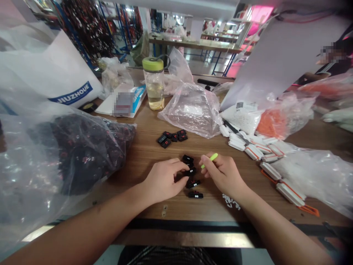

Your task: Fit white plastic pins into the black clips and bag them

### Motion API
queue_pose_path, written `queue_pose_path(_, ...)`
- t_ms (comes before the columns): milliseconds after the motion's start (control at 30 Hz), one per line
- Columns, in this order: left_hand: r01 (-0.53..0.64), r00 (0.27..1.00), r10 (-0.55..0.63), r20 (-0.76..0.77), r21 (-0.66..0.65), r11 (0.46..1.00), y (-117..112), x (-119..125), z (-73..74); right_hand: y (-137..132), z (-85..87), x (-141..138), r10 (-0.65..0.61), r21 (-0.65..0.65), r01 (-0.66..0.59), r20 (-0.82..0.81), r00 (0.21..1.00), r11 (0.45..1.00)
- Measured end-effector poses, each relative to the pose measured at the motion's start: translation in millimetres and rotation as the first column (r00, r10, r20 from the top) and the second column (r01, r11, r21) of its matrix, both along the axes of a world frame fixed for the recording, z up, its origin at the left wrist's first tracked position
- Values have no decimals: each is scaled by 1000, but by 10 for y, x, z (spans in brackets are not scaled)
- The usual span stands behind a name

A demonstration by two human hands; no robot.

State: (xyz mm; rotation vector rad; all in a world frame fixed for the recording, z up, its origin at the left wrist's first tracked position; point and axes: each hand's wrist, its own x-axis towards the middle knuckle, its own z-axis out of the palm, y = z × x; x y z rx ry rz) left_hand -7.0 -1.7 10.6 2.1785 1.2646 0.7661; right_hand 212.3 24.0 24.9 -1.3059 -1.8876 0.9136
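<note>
My left hand (167,180) pinches a small black plastic connector (191,171) with white dots on its side, low over the wooden table. In my right hand (224,175) is a thin yellow-green stick-like tool (210,160), gripped between thumb and fingers just right of that connector. Another black connector (188,158) lies just beyond my left fingertips. Nearer to me, two more sit in a column, a connector (193,183) and the closest connector (195,194), both with white dots. Small white pieces (231,202) are scattered beside my right wrist, partly hidden by it.
A cluster of black connectors with red parts (173,137) lies farther back. A large bag of black parts (82,143) stands left. Behind are a lidded bottle (154,86) and a clear bag (193,110). White-and-orange parts (255,151) line the right side. A person (331,60) is at far right.
</note>
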Motion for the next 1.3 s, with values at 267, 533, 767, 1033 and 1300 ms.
queue_pose_path(267,-37,999,38,-36,19,999,6,38,-28,-6,61,11,-10,-15,9,-54,998,1000)
queue_pose_path(533,-71,997,71,-41,-11,997,-12,54,-46,-55,115,-3,-50,28,55,-138,989,998)
queue_pose_path(767,-96,994,94,-59,-33,995,1,66,-15,-44,85,-38,-70,32,78,-194,978,996)
queue_pose_path(1033,-97,994,95,-52,-48,994,-4,57,-47,-34,76,-33,-59,20,62,-133,989,998)
queue_pose_path(1300,-108,993,105,-59,-49,993,-4,70,-29,-13,107,-33,-13,-21,12,-42,999,1000)
